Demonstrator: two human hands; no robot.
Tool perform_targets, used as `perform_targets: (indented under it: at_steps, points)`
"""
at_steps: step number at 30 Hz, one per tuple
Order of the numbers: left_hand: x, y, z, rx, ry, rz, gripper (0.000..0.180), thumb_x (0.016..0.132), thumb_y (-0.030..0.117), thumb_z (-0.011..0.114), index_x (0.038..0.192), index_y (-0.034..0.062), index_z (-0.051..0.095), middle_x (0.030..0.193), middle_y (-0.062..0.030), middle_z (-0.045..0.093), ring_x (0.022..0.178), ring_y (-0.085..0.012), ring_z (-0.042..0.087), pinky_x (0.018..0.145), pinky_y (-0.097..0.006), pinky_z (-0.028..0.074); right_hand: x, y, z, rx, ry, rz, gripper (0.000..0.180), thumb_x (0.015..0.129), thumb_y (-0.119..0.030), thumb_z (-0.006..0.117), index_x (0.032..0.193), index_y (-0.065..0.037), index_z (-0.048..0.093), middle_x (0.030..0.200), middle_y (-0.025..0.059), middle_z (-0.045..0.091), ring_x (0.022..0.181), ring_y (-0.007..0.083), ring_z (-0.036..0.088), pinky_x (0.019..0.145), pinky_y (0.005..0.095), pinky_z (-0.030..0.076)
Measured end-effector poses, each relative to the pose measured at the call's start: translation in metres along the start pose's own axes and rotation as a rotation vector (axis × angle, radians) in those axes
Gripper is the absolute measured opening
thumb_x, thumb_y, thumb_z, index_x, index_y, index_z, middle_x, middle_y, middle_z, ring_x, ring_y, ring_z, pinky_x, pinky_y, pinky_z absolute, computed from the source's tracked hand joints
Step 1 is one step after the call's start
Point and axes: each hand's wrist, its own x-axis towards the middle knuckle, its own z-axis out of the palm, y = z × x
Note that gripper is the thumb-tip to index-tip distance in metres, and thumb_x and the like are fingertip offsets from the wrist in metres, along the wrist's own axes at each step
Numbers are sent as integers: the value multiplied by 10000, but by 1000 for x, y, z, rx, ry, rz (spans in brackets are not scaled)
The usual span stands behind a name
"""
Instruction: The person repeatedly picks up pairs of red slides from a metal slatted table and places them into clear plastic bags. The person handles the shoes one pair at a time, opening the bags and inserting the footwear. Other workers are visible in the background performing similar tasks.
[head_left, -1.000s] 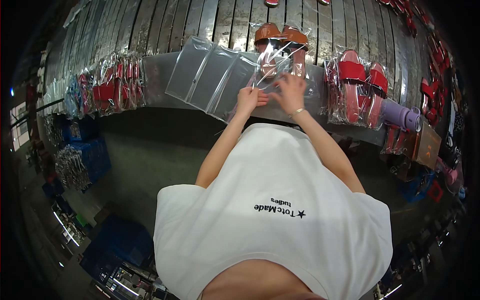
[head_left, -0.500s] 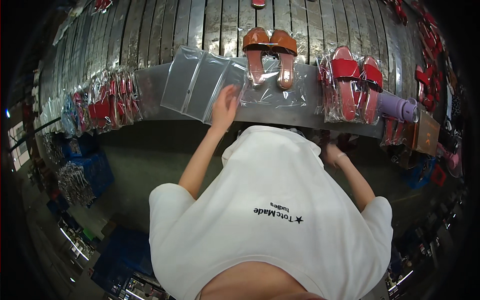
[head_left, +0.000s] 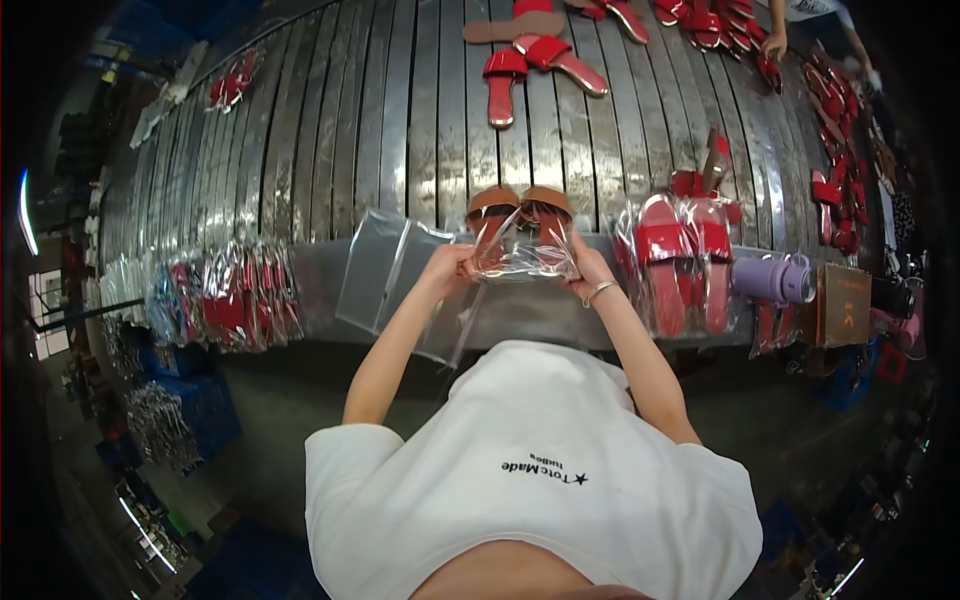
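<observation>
evidently, where the slatted metal surface [head_left: 320, 150] meets a grey ledge [head_left: 535, 312], the brown-strapped sandals [head_left: 549, 222] sit in a clear bag [head_left: 520, 264] between the left hand [head_left: 446, 268] and the right hand [head_left: 590, 270], neither clearly nearer; their long axes run out from the person, strapped toes pointing away; both hands have fingers closed on the bag's near side edges
</observation>
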Motion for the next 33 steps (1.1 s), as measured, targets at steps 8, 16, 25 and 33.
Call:
perform_targets:
  at_steps: [8,16,25,33]
  points:
    - [80,238,-37,445,544,832,271,838,198,598,996,-21,588,772,-105,636,666,-153,609,579,-284,476,107,-199,152,-243,-170,-790,447,770,-351,737,1001,13,623,884,53,649,771,99,590,656,267,485]
    - [270,217,48,771,660,624,667,647,356,775,1081,-76,510,1029,-212,585,952,-299,572,830,-385,458,268,-292,40,-1477,728,-900,786,675,-432,748,1238,3,414,1198,198,527,1118,348,494,934,424,392]
    - [251,146,72,151,270,388,308,661,99,669,932,10,551,853,-92,627,731,-180,613,645,-312,485,213,-268,23,-1695,472,-569,780,648,-523,712,1214,-35,486,1243,196,519,1121,294,520,939,437,361]
    - [35,98,116,-47,88,638,259,819,82,624,1051,5,538,875,-71,621,769,-139,605,686,-284,487,181,-121,63,-1758,39,-893,624,634,-491,719,1122,-131,573,1058,114,631,1002,320,586,810,417,470]
